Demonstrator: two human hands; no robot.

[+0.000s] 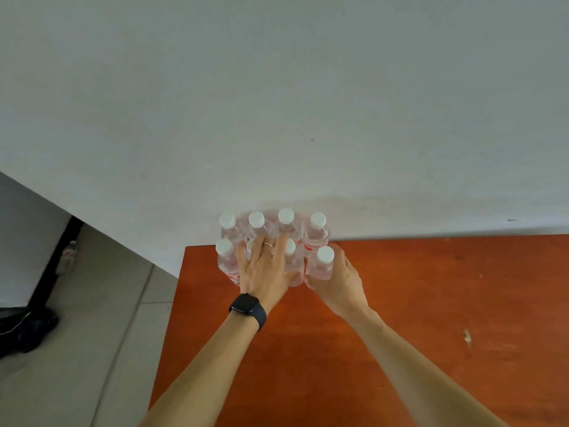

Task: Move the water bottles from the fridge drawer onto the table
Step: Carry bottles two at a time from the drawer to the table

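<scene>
Clear plastic water bottles (pixel 317 234) with white caps stand in two rows at the far left corner of an orange-brown wooden table (pixel 415 303), against a pale grey wall (pixel 277 103). The left hand (pixel 264 272) rests spread fingers on them; the right hand (pixel 340 280) wraps the front-right bottle (pixel 323 265). Grey tiled floor (pixel 92 334) lies to the left.
</scene>
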